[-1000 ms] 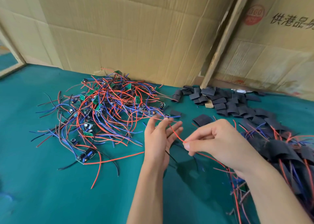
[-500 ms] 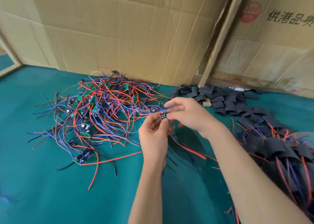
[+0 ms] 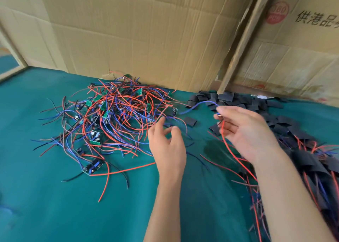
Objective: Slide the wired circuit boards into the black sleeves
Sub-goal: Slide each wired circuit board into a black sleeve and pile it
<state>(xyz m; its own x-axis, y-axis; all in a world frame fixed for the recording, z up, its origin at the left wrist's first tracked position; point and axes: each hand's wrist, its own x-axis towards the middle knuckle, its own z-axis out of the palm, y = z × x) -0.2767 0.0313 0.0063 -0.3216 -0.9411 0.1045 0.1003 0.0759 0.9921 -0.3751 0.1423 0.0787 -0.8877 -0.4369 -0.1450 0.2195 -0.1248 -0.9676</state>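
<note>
Left hand (image 3: 167, 150), fingers loosely curled, grasps nothing. Right hand (image 3: 245, 131) pinches a board (image 3: 218, 114), mostly hidden at its fingertips, trailing wires (image 3: 229, 148). Sleeves (image 3: 229, 99) at one o'clock; board pile (image 3: 113, 119) at ten.

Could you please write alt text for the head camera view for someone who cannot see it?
A person's right hand pinches a wired circuit board with red and blue leads above a green table, while the left hand hangs open beside it. A tangled pile of wired boards lies left; black sleeves lie right.
</note>
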